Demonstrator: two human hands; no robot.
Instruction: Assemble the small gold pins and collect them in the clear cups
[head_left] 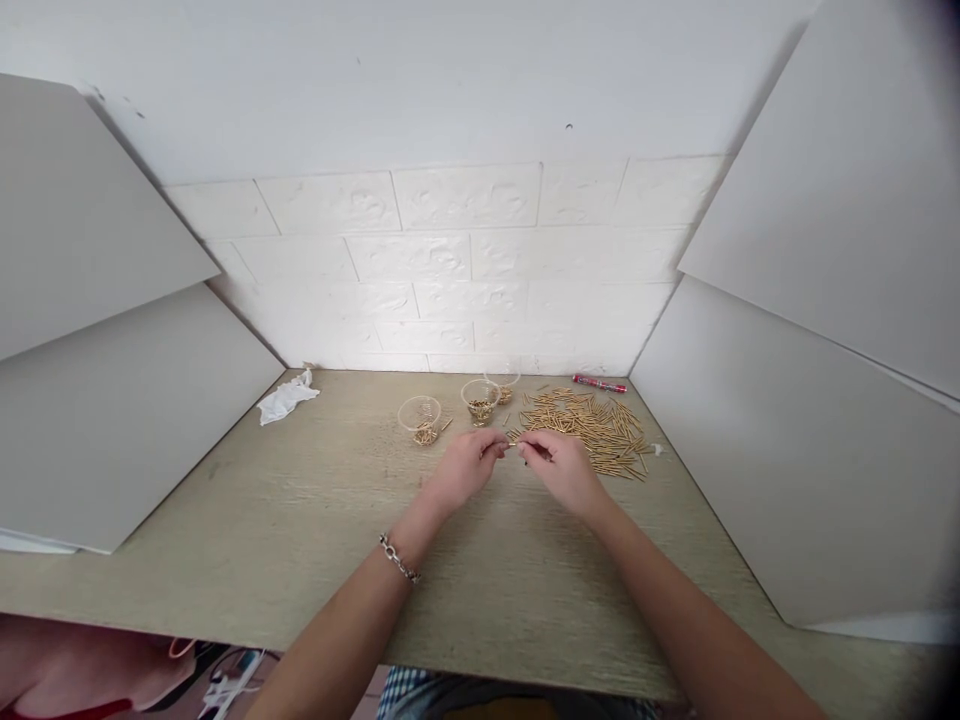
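Near the middle of the table, my left hand and my right hand face each other, fingers pinched on the two ends of a small gold-coloured pin. Just beyond and to the right lies a spread pile of similar gold pins. Behind my left hand stand clear round cups with small gold pieces: one at the left, another in the middle and a third a little farther back. A few loose pins lie beside the cups. A chain bracelet circles my left wrist.
Crumpled white tissue lies at the table's back left. A red patterned tube rests behind the pile. Grey panels stand at the left and right, with a white brick-patterned wall behind. The table's front edge runs below my forearms.
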